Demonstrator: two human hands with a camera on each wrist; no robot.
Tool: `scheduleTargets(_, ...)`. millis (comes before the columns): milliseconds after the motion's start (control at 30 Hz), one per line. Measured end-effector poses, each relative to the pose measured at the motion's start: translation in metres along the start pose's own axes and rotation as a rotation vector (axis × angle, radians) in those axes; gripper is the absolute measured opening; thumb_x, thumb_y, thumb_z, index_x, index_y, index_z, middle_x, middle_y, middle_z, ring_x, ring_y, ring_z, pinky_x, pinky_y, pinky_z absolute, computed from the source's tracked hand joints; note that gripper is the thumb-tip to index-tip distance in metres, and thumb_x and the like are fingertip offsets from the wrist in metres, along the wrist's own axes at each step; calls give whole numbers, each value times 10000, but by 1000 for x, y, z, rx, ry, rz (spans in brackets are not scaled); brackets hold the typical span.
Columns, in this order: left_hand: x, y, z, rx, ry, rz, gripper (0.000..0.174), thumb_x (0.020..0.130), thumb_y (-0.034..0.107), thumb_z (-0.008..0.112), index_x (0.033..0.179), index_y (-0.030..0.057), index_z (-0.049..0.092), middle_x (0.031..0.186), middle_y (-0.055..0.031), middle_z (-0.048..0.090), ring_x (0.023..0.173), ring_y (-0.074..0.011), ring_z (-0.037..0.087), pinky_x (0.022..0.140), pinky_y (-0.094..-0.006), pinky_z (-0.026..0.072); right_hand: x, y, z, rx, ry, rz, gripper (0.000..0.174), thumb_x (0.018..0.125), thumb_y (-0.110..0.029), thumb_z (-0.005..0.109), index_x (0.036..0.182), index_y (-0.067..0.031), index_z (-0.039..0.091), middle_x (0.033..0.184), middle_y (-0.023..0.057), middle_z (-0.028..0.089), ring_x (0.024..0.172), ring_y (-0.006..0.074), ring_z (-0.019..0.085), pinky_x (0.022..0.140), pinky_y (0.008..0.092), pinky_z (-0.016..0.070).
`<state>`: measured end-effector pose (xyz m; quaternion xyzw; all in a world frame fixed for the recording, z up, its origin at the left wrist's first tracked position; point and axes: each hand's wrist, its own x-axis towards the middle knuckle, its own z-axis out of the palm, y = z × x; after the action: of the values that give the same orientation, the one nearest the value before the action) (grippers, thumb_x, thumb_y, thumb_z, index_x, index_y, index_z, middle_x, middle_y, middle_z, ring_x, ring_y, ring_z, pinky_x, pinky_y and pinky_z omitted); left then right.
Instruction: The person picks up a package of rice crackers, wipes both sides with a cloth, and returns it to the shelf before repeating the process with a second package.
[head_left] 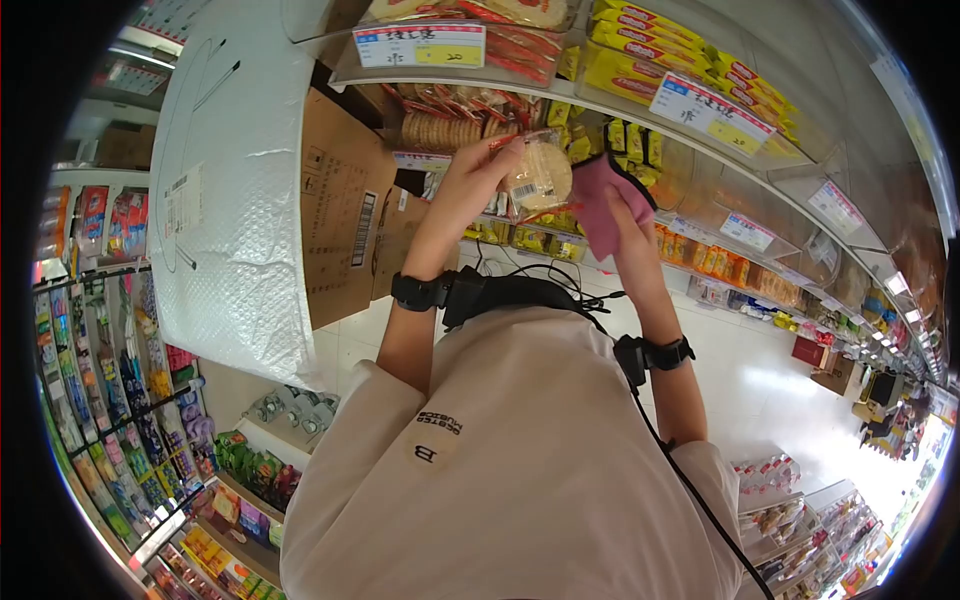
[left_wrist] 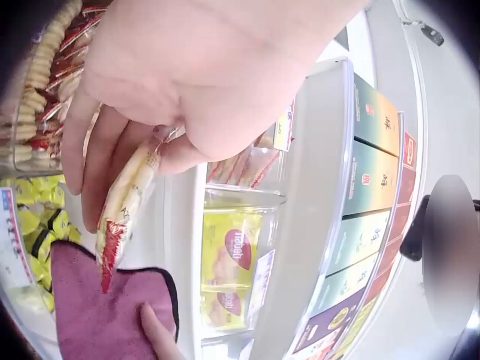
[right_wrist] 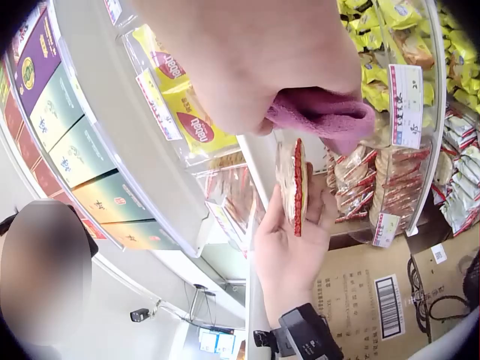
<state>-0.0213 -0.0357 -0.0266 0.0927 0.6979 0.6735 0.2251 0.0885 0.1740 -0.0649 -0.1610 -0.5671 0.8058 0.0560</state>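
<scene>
My left hand [head_left: 475, 185] pinches a clear packet of round rice crackers [head_left: 541, 178] with red edging and a barcode. Edge-on in the left wrist view, the packet [left_wrist: 124, 199] hangs from the fingers of the left hand [left_wrist: 180, 90]. To its right, my right hand [head_left: 632, 235] grips a purple cloth [head_left: 600, 205] with a dark border. Seen from the right wrist, the cloth [right_wrist: 322, 116] is bunched in the right hand [right_wrist: 262, 60], and the left hand [right_wrist: 292, 251] holds the packet up beside it.
Shelf bins hold more crackers [head_left: 440, 130] and yellow snack packs [head_left: 650, 60], with price tags [head_left: 420, 46] along their fronts. A cardboard box [head_left: 340, 200] and a white foam-wrapped panel [head_left: 235, 230] stand at the left. Boxed goods [left_wrist: 371, 172] line another shelf.
</scene>
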Motion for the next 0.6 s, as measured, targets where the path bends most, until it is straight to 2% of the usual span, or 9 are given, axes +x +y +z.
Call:
scheduleTargets(100,-6,0,16,-109,-29,-37,367,1018,367,612,1113,23,697,911,30,650,839,-35,569,760,-217,453,-5,-25,27,132,-214,52,412,1034,-220,590,1384,-9,541,1230,20,641,1079,99,617,912,280,546)
scheduleTargets(200,-7,0,23,-170,-35,-29,370,1025,356,603,1127,14,700,955,3,687,869,-44,606,788,-219,476,-10,-24,33,84,-250,90,400,1038,-169,577,1399,-6,524,1230,26,639,1076,102,618,868,288,592)
scheduleTargets(300,-5,-1,20,-212,-35,-56,363,1029,334,601,1128,1,706,974,-16,705,871,-54,624,793,-223,489,-11,-23,29,102,-285,79,419,1036,-126,571,1431,-11,493,1260,41,629,1084,108,619,858,281,601)
scheduleTargets(500,-8,9,29,-299,5,-12,335,1028,280,609,1146,-18,708,1019,-41,722,899,-74,651,813,-234,509,-20,-37,34,100,-246,38,514,1034,-117,570,1504,-1,395,1360,62,581,1134,117,595,870,301,610)
scheduleTargets(600,-5,7,37,-369,40,12,333,1021,272,620,1143,-26,708,1005,-46,728,872,-78,663,791,-239,523,-19,-30,32,93,-184,20,553,1027,-115,587,1521,3,368,1387,62,568,1153,99,573,867,276,598)
